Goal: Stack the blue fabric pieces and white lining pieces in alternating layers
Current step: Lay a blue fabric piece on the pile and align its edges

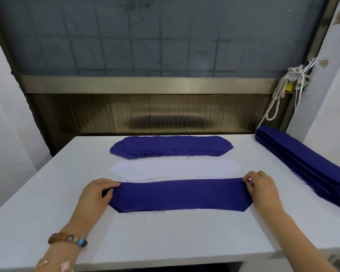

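While left hand [95,195] pinches the blue piece [181,195], right hand [263,190] pinches its other end.

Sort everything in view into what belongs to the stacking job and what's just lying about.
Job: blue piece held by left hand and right hand; white lining piece behind it; blue stack at the back; blue pile at the right edge, probably.
Lying about: white rope; yellow padlock.
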### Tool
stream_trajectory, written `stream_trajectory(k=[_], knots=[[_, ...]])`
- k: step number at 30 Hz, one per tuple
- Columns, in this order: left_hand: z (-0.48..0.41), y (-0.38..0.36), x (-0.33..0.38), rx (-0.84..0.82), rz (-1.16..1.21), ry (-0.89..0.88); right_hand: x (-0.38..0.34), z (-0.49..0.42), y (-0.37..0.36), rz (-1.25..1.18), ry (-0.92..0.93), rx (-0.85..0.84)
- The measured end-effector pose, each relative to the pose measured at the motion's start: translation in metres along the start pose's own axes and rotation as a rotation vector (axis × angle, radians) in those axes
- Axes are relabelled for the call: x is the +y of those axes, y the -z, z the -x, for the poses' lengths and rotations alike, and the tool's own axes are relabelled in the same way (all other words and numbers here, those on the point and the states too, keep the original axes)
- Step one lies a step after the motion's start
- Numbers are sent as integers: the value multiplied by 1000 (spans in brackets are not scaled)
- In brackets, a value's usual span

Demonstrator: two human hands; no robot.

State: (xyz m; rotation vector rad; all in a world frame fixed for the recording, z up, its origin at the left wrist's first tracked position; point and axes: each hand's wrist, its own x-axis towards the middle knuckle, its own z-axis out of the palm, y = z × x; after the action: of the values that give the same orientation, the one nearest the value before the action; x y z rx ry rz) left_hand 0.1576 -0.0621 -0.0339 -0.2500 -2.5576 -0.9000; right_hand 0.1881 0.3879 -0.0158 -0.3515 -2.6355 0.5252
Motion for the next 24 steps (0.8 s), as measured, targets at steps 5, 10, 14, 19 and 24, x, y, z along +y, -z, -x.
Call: stream_trajectory(k=[5,10,14,19,24], knots=[[-4,2,0,-12,73,57,0,-8,1,-9,-23,-93],[-34,13,6,-168,10,181,-12,-27,-1,82,-73,-189],[-70,8,26,-111,-6,165,-39,-49,-14,-18,-18,-161],[-116,-14,51,0,141,135,-86,-80,-38,-170,56,-118],[-155,-39,58,87,139,165,-123,-112,-58,-280,129,-83]])
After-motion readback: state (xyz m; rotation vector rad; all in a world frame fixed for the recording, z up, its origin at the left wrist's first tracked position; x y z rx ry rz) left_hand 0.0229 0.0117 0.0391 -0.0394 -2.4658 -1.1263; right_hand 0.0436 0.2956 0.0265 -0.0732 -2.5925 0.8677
